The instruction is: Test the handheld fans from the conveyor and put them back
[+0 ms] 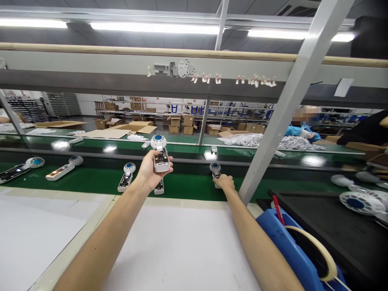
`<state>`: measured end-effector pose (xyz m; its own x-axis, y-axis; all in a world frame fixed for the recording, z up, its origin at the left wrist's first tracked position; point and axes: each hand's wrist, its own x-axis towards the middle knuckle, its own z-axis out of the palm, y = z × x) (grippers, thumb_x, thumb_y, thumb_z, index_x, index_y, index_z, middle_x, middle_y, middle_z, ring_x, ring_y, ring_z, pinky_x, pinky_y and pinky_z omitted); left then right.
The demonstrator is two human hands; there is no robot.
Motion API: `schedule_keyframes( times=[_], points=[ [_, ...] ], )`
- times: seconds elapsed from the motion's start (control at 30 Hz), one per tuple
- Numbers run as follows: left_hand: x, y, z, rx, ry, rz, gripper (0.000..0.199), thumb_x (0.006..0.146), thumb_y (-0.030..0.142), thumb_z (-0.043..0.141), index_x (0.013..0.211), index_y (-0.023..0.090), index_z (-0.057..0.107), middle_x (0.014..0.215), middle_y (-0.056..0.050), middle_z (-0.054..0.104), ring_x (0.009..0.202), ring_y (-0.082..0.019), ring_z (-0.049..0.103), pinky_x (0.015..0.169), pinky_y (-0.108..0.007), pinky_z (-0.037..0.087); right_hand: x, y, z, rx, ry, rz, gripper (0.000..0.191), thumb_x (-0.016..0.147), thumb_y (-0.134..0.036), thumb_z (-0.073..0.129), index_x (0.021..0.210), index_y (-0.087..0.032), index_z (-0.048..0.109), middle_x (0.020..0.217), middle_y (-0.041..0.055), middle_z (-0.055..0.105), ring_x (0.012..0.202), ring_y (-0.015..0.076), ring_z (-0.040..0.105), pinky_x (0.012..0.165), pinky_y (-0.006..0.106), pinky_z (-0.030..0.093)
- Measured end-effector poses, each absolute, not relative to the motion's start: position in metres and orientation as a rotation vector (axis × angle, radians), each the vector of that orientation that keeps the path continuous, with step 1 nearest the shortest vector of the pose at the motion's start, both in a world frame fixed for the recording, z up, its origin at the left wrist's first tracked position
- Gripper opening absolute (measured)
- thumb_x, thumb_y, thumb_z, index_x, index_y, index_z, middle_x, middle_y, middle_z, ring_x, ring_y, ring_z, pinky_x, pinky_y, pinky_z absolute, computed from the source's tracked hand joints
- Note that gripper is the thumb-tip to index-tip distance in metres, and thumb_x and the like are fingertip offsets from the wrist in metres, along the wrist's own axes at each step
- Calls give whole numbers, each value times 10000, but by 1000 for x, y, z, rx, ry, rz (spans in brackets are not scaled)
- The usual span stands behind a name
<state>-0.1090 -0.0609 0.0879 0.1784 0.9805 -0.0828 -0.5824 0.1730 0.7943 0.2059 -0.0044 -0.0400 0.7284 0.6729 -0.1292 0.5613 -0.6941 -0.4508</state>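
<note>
My left hand (pixel 149 169) is closed round a white handheld device (pixel 161 159) with a round blue-centred head and exposed circuitry, raised above the green conveyor belt (pixel 188 184). Another device (pixel 159 187) lies on the belt just behind and below that hand, partly hidden. Further right, my right hand (pixel 226 182) reaches over the belt, its fingers round the lower part of a similar device (pixel 215 167), whose round head points away from me. One more open device (pixel 125 178) rests on the belt left of my left hand.
Two more devices (pixel 62 171) lie further left. A slanted metal post (pixel 273 121) stands right of my right hand. A blue tape dispenser (pixel 281 242) and a black tray (pixel 330 218) with white devices are at the right. Across the belt, a person (pixel 303 127) in blue works beside white parts.
</note>
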Motion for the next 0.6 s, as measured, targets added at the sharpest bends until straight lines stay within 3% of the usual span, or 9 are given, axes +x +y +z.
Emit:
schedule_keyframes(
  times=[0.1,0.23,0.47,0.6],
  points=[
    [-106,-71,91,744,662,1232,186,859,105,556,1044,124,544,929,-141,720,701,-219,729,646,-358,632,201,-1,-40,-2490,-980,466,437,970,-369,665,1349,-166,586,1424,132,548,1240,281,585,1011,495,526],
    [-104,-80,91,889,534,1207,508,768,16,631,1220,195,482,1171,-132,692,1005,-315,745,818,-519,645,194,-1,-40,-2368,-1014,673,387,975,-352,663,1304,-157,606,1310,111,617,1132,246,640,945,457,564],
    [-106,-94,97,1138,429,1197,662,707,105,697,1305,237,444,1238,-97,662,779,-195,721,606,-324,621,183,-9,-18,-1878,-1027,1155,288,1006,-381,616,1153,-134,641,1032,54,674,807,137,660,697,291,581],
    [-106,-99,99,1201,388,1208,683,712,162,705,1332,246,431,1242,-96,655,726,-186,718,599,-326,614,172,-20,20,-1503,-1038,1247,252,1040,-355,514,1036,-128,623,825,19,659,538,72,530,453,178,424]
  ],
)
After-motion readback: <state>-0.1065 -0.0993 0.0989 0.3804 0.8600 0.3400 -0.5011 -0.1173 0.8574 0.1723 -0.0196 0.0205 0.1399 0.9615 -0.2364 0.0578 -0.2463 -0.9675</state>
